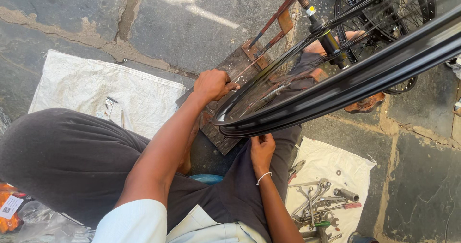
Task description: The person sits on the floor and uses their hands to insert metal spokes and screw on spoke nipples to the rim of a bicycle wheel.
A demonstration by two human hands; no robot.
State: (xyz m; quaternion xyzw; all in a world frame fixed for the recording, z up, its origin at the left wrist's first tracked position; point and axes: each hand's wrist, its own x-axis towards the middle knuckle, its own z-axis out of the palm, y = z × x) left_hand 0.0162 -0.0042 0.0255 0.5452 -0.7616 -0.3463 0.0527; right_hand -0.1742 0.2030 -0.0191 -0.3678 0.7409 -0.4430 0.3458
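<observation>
Head view, looking down: person seated on stone paving, dark trousers, knees apart. Black bicycle wheel rim point(336, 87) stands approx. upright, mounted in a rusty metal stand point(278, 17) fixed to a worn wooden board point(225, 128) between the legs; hub w/ axle point(331, 44) sits upper right, spokes run down to the rim. Left hand point(211, 85) is closed at the rim's left edge, fingers curled on a spoke or a small tool there; cannot tell which, item too thin to resolve. Right hand point(261, 149) is just under the rim's lower edge, fingers pinched narrow against it, touching the rim; a white band sits on that wrist. Second black wheel point(384, 12) lies behind, upper right. White sack cloth point(81, 87) lies left of the board w/ a few small metal bits on it. Another white cloth point(331, 161) lies lower right, carrying a heap of spanners point(314, 202), pliers and a red-handled tool point(350, 205). Blue round object point(207, 178) partly visible under the legs, ID unclear. Orange packaging point(7, 209) at far lower left edge.
</observation>
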